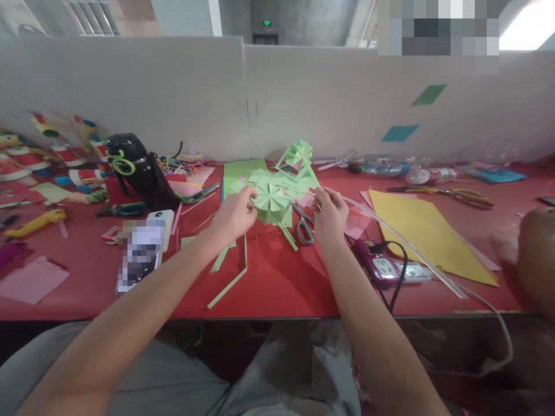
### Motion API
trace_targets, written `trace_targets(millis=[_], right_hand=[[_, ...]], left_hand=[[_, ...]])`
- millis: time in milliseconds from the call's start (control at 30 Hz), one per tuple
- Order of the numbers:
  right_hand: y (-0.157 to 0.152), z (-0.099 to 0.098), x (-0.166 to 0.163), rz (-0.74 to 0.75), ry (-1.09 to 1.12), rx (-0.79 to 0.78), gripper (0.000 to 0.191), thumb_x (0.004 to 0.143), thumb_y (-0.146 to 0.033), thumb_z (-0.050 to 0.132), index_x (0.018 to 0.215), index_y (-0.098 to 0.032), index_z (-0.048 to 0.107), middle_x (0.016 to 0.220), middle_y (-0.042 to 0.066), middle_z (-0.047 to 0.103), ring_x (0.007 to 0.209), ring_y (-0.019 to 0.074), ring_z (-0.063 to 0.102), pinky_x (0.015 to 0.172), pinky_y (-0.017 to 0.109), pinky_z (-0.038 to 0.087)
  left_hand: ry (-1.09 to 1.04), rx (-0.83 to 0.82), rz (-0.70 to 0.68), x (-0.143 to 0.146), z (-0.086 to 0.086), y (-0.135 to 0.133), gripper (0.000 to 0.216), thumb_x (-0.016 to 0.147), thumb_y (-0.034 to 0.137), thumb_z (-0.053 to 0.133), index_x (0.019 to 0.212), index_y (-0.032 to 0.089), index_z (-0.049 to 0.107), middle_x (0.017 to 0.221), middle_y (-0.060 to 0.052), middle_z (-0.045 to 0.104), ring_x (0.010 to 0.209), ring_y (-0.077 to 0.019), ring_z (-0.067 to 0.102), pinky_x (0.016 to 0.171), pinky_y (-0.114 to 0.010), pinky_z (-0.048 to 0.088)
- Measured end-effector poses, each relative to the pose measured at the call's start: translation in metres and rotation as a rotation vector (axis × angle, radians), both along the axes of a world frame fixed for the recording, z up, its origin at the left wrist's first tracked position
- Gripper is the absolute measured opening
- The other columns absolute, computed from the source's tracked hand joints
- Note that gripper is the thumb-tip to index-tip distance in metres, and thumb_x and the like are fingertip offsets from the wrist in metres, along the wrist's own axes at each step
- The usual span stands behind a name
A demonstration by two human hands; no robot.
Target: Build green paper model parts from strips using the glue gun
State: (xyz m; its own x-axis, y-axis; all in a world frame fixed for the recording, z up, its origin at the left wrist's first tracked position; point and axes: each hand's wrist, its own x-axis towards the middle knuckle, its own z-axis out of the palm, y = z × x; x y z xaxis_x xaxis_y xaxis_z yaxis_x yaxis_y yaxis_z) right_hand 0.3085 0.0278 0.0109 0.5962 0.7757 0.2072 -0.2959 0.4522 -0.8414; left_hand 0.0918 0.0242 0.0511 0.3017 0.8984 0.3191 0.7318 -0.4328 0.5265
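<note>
Lap: grey trousers (165,370) nearest us, under the front edge of the red table (281,294).
Front of table: loose green strips (228,286) lie flat between our forearms. A phone (139,257) lies to the left and a purple power strip (381,266) with a black cable to the right.
Left hand (236,215): fingers closed, thumb and fingertips pinching the left rim of the green rosette (271,199).
Right hand (330,215): fingers curled in, tips pressed together at the rosette's right side. We cannot tell whether they grip the paper or the clear strip (407,245) that runs off to the right.
Rosette location: mid-table between both hands, raised slightly above the red surface, on top of more green paper.
Handling, our judgement: light, thin pleated paper. It is springy along the folds, crushes and tears easily, and is not slippery. We would grip it at the outer rim on a fold ridge, or at the centre hub, with a light pinch and no squeeze across the pleats.
Beside it: grey-handled scissors (304,228) just under the right hand, and a yellow sheet (427,234) further right.
Right edge: another person's hand (535,254), blurred.
Further back: a second green fan (299,153) stands upright, with a black bottle (134,167) to the left.
Back: white partition (173,98).
</note>
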Motion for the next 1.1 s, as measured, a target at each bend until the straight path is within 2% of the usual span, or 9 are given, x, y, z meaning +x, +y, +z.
trace_targets(millis=[67,167,233,300,433,567,633,900,1100], right_hand=[[0.000,0.000,0.001,0.009,0.015,0.011,0.023,0.064,-0.033,0.079,0.071,-0.019,0.063,0.054,-0.007,0.050,0.051,0.0060,0.044,0.049,0.020,0.038],[-0.001,-0.001,0.000,0.041,0.004,0.011,0.020,0.066,-0.031,0.078,0.070,-0.019,0.063,0.055,-0.006,0.051,0.051,0.0054,0.044,0.048,0.019,0.037],[-0.001,-0.001,-0.002,0.062,-0.010,-0.004,0.018,0.067,-0.030,0.077,0.069,-0.019,0.063,0.055,-0.006,0.051,0.050,0.0052,0.044,0.047,0.018,0.035],[-0.001,-0.002,-0.002,0.069,-0.013,-0.025,0.017,0.066,-0.030,0.077,0.068,-0.019,0.063,0.056,-0.006,0.051,0.050,0.0051,0.044,0.046,0.018,0.035],[-0.001,-0.002,-0.004,0.084,-0.030,-0.043,0.018,0.065,-0.030,0.078,0.066,-0.019,0.063,0.056,-0.006,0.052,0.050,0.0051,0.044,0.046,0.018,0.035],[0.001,-0.005,-0.006,0.134,-0.085,-0.034,0.019,0.066,-0.032,0.079,0.068,-0.019,0.065,0.056,-0.005,0.052,0.050,0.0055,0.044,0.045,0.018,0.035],[0.002,-0.007,-0.006,0.184,-0.116,-0.027,0.019,0.066,-0.032,0.080,0.070,-0.019,0.067,0.055,-0.006,0.051,0.051,0.0058,0.044,0.046,0.019,0.036],[-0.001,-0.008,-0.012,0.356,-0.210,-0.034,0.022,0.063,-0.033,0.084,0.075,-0.020,0.069,0.057,-0.005,0.054,0.051,0.0071,0.047,0.048,0.022,0.039],[-0.003,-0.006,-0.014,0.379,-0.180,-0.020,0.024,0.066,-0.037,0.085,0.074,-0.020,0.069,0.054,-0.005,0.053,0.051,0.0069,0.047,0.050,0.022,0.040]], left_hand=[[-0.044,-0.075,-0.065,-0.003,0.001,-0.044,0.021,0.079,0.012,0.054,0.098,0.022,0.056,0.077,0.000,0.064,0.067,-0.0164,0.063,0.065,-0.028,0.046],[-0.101,-0.237,-0.137,-0.003,-0.009,-0.101,0.016,0.083,0.016,0.051,0.097,0.024,0.053,0.076,0.002,0.061,0.059,-0.0135,0.061,0.056,-0.025,0.044],[-0.092,-0.239,-0.153,-0.002,-0.020,-0.125,0.016,0.084,0.014,0.049,0.096,0.024,0.051,0.079,0.001,0.061,0.064,-0.0141,0.062,0.058,-0.025,0.045],[-0.039,-0.206,-0.157,-0.001,-0.031,-0.136,0.018,0.083,0.011,0.047,0.095,0.024,0.050,0.084,-0.001,0.063,0.071,-0.0157,0.063,0.060,-0.026,0.047],[0.060,-0.129,-0.060,-0.013,-0.046,-0.133,0.021,0.084,0.009,0.046,0.098,0.023,0.048,0.092,-0.005,0.065,0.078,-0.0191,0.066,0.065,-0.029,0.049],[0.141,-0.040,0.106,-0.035,-0.050,-0.118,0.018,0.086,0.013,0.047,0.101,0.022,0.049,0.094,-0.007,0.066,0.078,-0.0224,0.067,0.066,-0.034,0.051],[0.141,0.008,0.138,-0.043,-0.053,-0.111,0.016,0.087,0.014,0.048,0.101,0.022,0.049,0.095,-0.008,0.066,0.078,-0.0229,0.067,0.068,-0.035,0.052],[0.062,0.111,0.119,-0.051,-0.069,-0.104,0.017,0.089,0.015,0.050,0.104,0.022,0.049,0.096,-0.007,0.069,0.083,-0.0211,0.070,0.070,-0.033,0.055],[0.061,0.108,0.043,-0.042,-0.070,-0.106,0.016,0.091,0.014,0.049,0.105,0.022,0.049,0.097,-0.006,0.070,0.086,-0.0206,0.070,0.066,-0.029,0.053]])
